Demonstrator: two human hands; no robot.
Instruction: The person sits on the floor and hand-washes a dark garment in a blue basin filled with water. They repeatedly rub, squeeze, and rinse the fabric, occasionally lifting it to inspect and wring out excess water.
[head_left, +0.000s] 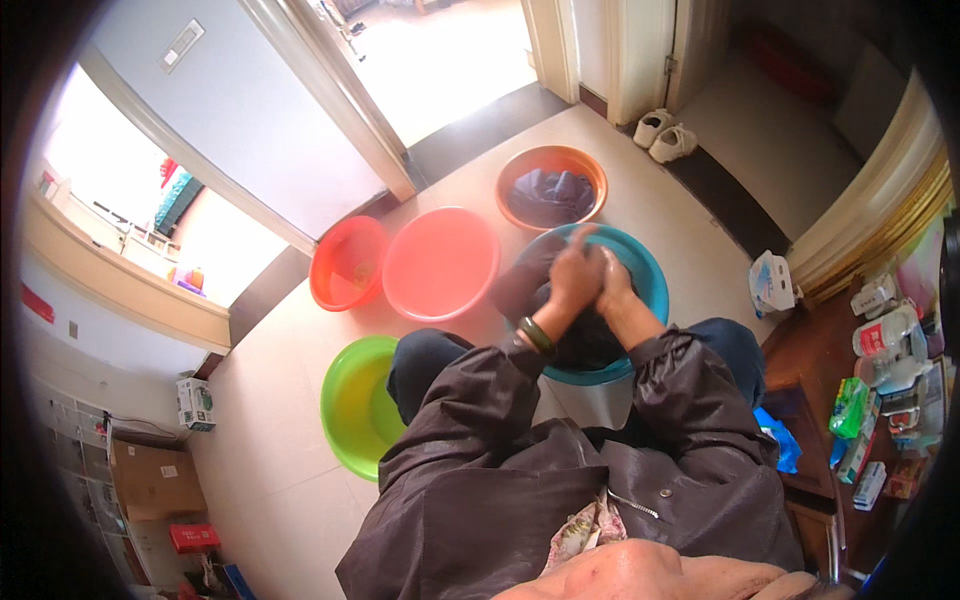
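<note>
My left hand (576, 276) and my right hand (616, 279) are pressed close together over a teal plastic basin (654, 274). A dark wet-looking cloth (596, 334) lies bunched in the basin and shows between my wrists. Part of it, blurred by motion, sticks out to the left of my left hand. Both hands grip the cloth, though blur hides the exact finger positions. A dark green bangle (538, 335) circles my left wrist. Just beyond stands an orange basin (553, 154) with a greyish-purple cloth (551, 196) inside.
Left of the teal basin are a pink basin (441, 262) and a red basin (341, 289). A green basin (352, 409) sits beside my left knee. White shoes (664, 136) rest by a doorway. At right, a wooden cabinet (806, 420) carries bottles and boxes.
</note>
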